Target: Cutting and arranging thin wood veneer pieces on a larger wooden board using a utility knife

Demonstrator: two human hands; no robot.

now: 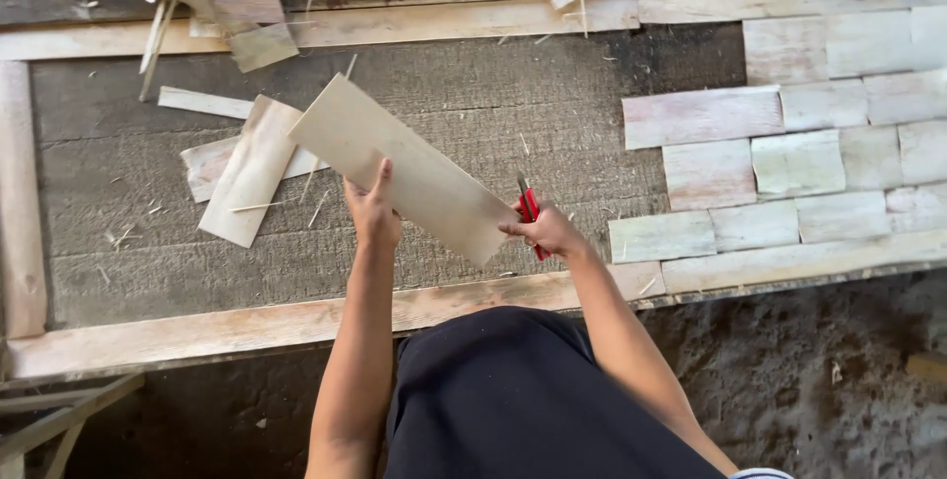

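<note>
Rows of pale strips (789,163) already cover the frame's right end (691,267); the rest lies bare. Left hand (373,211) grasps a pale sheet (404,168); right hand (547,232) clenches a red cutter (530,208) at its edge.

The pale, flat rectangular sheet of dried fibrous bark (404,168) looks matt and smooth. The red-handled cutter (530,213) has glossy plastic. The grey table (473,94) is rough, grained, and framed by weathered, whitish wooden battens (296,321).
</note>
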